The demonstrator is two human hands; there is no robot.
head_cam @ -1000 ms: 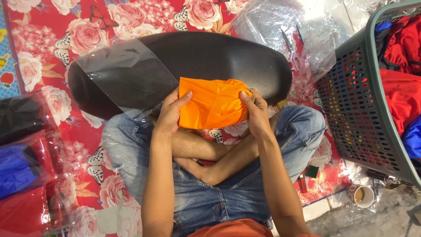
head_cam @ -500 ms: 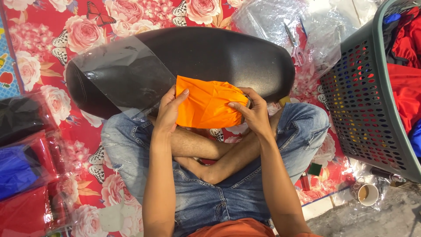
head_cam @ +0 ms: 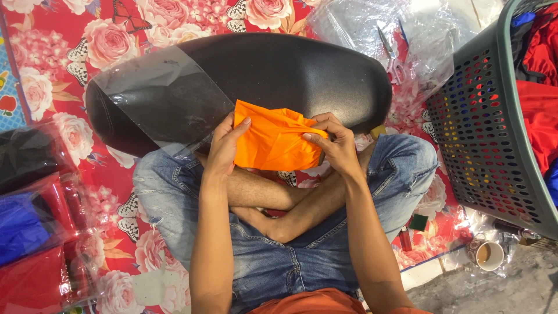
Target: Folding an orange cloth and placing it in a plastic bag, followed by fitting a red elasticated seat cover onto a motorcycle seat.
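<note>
While seated, both hands [head_cam: 224, 145] pinch folded orange cloth [head_cam: 270, 139].

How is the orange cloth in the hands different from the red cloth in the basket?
The orange cloth is folded and gripped by the left hand and right hand; the red cloth lies loose in the grey basket, untouched. Orange cloth sits above the lap, red cloth off to the side. Both are bright fabric.

cloth [head_cam: 273, 142]: between left hand [head_cam: 224, 148] and right hand [head_cam: 337, 145], above crossed legs | seat cushion [head_cam: 244, 81]: on mat [head_cam: 52, 35], behind cloth | basket [head_cam: 494, 122]: right | scissors [head_cam: 392, 58]: behind-right, on plastic sheets | cup [head_cam: 489, 254]: right, before basket | bagged clothes [head_cam: 29, 232]: left
</note>
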